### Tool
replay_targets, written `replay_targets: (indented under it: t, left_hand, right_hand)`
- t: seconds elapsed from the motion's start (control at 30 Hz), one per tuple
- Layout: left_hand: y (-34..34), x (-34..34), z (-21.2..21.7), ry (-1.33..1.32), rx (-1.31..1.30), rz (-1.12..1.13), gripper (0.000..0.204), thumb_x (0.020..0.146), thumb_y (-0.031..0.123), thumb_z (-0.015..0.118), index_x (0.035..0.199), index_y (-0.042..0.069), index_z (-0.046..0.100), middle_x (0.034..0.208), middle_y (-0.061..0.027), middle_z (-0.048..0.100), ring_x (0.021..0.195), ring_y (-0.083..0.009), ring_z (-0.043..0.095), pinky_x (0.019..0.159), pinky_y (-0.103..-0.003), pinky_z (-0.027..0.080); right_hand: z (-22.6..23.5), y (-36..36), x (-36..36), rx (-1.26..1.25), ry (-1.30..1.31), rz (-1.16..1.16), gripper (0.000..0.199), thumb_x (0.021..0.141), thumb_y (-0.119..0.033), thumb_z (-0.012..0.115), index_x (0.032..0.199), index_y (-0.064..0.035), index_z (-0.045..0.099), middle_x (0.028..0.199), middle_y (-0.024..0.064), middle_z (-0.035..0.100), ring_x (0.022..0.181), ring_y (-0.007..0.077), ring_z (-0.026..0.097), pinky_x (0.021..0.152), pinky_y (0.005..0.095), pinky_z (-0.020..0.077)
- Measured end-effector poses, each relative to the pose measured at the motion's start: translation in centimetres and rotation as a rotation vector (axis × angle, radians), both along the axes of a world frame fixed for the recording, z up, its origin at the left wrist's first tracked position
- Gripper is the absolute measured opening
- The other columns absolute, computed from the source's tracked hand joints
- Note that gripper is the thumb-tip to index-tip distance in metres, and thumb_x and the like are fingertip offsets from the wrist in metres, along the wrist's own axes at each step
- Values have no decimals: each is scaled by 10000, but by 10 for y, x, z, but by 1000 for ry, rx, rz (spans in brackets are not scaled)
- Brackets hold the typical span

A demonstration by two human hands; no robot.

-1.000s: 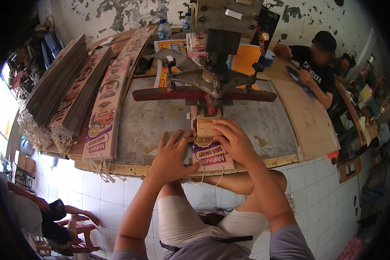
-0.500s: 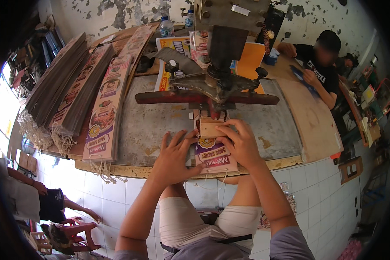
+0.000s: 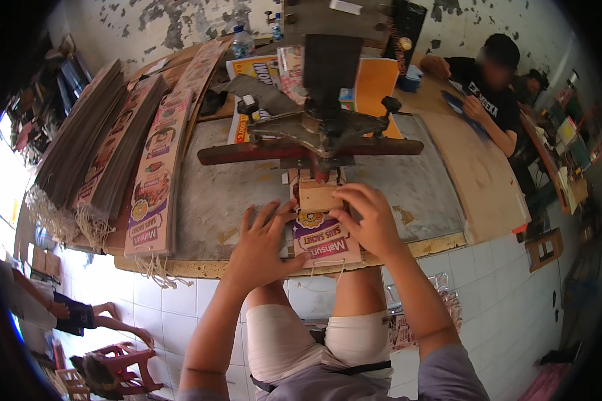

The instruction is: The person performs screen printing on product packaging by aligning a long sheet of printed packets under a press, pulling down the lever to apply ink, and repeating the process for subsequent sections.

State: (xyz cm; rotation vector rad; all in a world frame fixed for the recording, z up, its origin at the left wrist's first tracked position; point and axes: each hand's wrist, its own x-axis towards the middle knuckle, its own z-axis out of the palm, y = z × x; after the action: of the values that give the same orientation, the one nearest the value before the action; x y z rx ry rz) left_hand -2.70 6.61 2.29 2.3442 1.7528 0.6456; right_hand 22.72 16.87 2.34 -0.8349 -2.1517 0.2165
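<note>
Printed card (image 3: pixel 324 242) flat on desk (image 3: pixel 214 220) edge, top tucked under wooden block (image 3: pixel 320 196) of press (image 3: pixel 321 130). Left hand (image 3: pixel 264 244) fingers spread, pressing beside card; right hand (image 3: pixel 368 220) fingers curled, steadying block. Step: aligning. Next likely needs firm hold.

The person's left hand (image 3: pixel 264 244) and right hand (image 3: pixel 368 220) are bare, with no gloves, rings or watch showing, and both forearms are uncovered up to the elbows. A grey short-sleeved shirt of soft cloth (image 3: pixel 441 377) covers the upper arms and chest at the lower edge of the view. Pale cream shorts (image 3: pixel 284 341) cover the thighs, leaving the knees bare.
</note>
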Motion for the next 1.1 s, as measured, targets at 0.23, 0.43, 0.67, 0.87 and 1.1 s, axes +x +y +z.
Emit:
replay_targets:
  t: [0.23, 0.43, 0.67, 0.87, 1.1]
  left_hand:
    - [0, 3, 4, 4, -3, 5, 806, 842, 481, 812, 1467, 54, 532, 1660, -78, 507, 1573, -363, 401, 1319, -637, 195]
    - [1, 4, 6, 21, -11, 8, 834, 837, 488, 813, 1482, 47, 521, 1653, -87, 510, 1571, -366, 401, 1319, -637, 194]
    - [0, 5, 8, 17, -14, 4, 841, 847, 489, 802, 1496, 44, 507, 1644, -105, 513, 1573, -367, 389, 1316, -642, 198]
    - [2, 5, 8, 27, -23, 2, 858, 837, 490, 799, 1508, 46, 498, 1652, -105, 502, 1570, -365, 393, 1318, -642, 196]
    - [1, 6, 7, 25, -2, 11, 844, 844, 517, 816, 1479, 35, 538, 1662, -64, 501, 1547, -358, 422, 1306, -645, 219]
  right_hand:
    - [1, 48, 36, -183, -193, 22, 400, 1017, -156, 687, 1387, -14, 627, 1434, 206, 623, 1373, 415, 556, 1170, 513, 435]
    - [-23, 66, 33, -49, -302, 93, 496, 1014, -162, 672, 1476, -7, 577, 1558, 201, 539, 1467, 391, 493, 1229, 501, 390]
    - [-24, 62, 32, -9, -362, 89, 463, 1078, -218, 587, 1491, -8, 589, 1578, 189, 542, 1498, 372, 474, 1239, 493, 381]
    - [-20, 62, 31, 16, -381, 78, 466, 1084, -235, 578, 1486, 0, 588, 1566, 189, 555, 1489, 375, 487, 1221, 496, 403]
    - [-19, 62, 29, 22, -368, 77, 472, 1055, -225, 607, 1462, 16, 594, 1533, 208, 569, 1457, 388, 509, 1199, 503, 423]
